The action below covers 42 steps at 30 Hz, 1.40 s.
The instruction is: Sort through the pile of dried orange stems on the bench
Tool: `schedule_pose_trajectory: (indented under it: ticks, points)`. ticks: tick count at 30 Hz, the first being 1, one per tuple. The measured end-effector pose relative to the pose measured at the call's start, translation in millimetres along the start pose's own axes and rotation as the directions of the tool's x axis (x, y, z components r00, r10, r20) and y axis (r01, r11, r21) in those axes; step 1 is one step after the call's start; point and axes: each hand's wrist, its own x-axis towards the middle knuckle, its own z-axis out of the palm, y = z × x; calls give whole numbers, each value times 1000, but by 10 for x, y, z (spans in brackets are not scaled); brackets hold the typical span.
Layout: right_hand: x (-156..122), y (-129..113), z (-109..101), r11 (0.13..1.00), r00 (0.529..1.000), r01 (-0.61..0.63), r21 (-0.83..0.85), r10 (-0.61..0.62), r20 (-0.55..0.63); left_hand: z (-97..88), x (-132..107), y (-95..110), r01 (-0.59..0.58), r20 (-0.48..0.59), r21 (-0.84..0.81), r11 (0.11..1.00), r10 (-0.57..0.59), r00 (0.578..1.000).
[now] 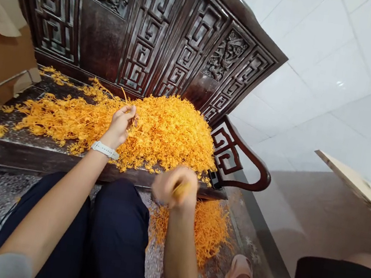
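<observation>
A large heap of orange, branching, plastic-looking pieces is spread over the dark wooden bench. At the near side of the heap, my left hand is closed in a pinch around a thin orange piece whose stem sticks up past the fingers. My right hand is above the bench's front edge, smeared by motion. Its fingers curl in a fist around something orange-yellow, probably more of these pieces; their number is unclear.
Loose orange stems lie piled on the floor below the bench. A cardboard box stands on the left end of the seat. The bench's curved armrest is at right. Another person's leg and shoe show at lower right, near a wooden board.
</observation>
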Motion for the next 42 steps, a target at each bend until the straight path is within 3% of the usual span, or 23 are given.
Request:
schedule_pose_trajectory:
  ticks: [1,2,4,5,7,10,13,18,20,21,22,23,24,25,27,28,30,32,33,35,36,40,42]
  points:
    - [42,43,-116,997,965,-83,2,80,-250,2,-16,7,-15,13,18,1000,15,1000]
    - [86,95,-215,985,870,-173,-1,152,-468,14,-37,9,-29,24,35,999,28,999]
    - [158,216,-330,942,675,-333,-27,218,-705,55,-81,2,-53,47,72,996,50,998]
    - [180,281,-347,920,635,-386,-66,213,-742,78,-101,-5,-64,66,94,994,58,996]
    - [193,420,-329,869,649,-459,-183,187,-737,117,-138,-22,-90,136,153,984,69,988]
    - [176,612,-280,810,770,-490,-322,230,-595,154,-188,-48,-106,310,253,962,23,950]
    - [162,697,-254,807,880,-413,-421,234,-414,167,-219,-74,-95,439,313,945,-55,897]
    - [48,429,87,762,949,-175,-623,-37,-312,152,-171,-110,18,235,228,973,-73,969]
    - [-40,229,352,825,988,69,-561,-133,-73,126,-120,-107,38,169,173,984,-68,983]
    - [-79,133,473,857,976,219,-466,-190,108,104,-89,-97,35,123,158,987,-55,991]
    - [-108,52,563,878,921,344,-334,-247,301,75,-56,-81,27,59,149,988,-37,998]
    - [-123,-7,608,891,820,420,-170,-292,492,40,-23,-60,25,3,143,989,-25,1000]
    - [-123,-38,599,907,699,421,-14,-315,642,1,6,-35,29,-25,135,990,-25,999]
    - [-109,-39,533,931,649,353,88,-312,694,-37,28,-8,34,-18,122,992,-32,999]
    - [-54,49,263,967,778,156,203,-247,578,-95,41,45,44,53,103,994,-49,997]
    - [-21,129,90,970,922,84,229,-163,350,-109,30,69,53,97,105,993,-64,993]
    - [40,325,-229,974,1000,29,226,-31,3,-107,-22,105,74,171,128,989,-96,981]
    - [87,531,-414,964,937,-73,254,153,-313,-77,-93,124,83,222,160,984,-118,968]
    - [104,627,-441,945,855,-148,291,270,-443,-58,-127,126,82,245,182,980,-126,961]
    - [127,793,-393,894,684,-298,335,445,-579,-16,-184,115,71,302,250,966,-148,942]
    - [138,860,-340,878,655,-354,321,478,-585,5,-207,101,60,337,293,954,-162,927]
    - [196,982,-177,895,727,-424,137,426,-539,75,-259,-7,-20,470,425,905,-202,860]
    - [199,914,-131,925,773,-379,-19,305,-557,84,-243,-74,-35,450,447,894,-191,873]
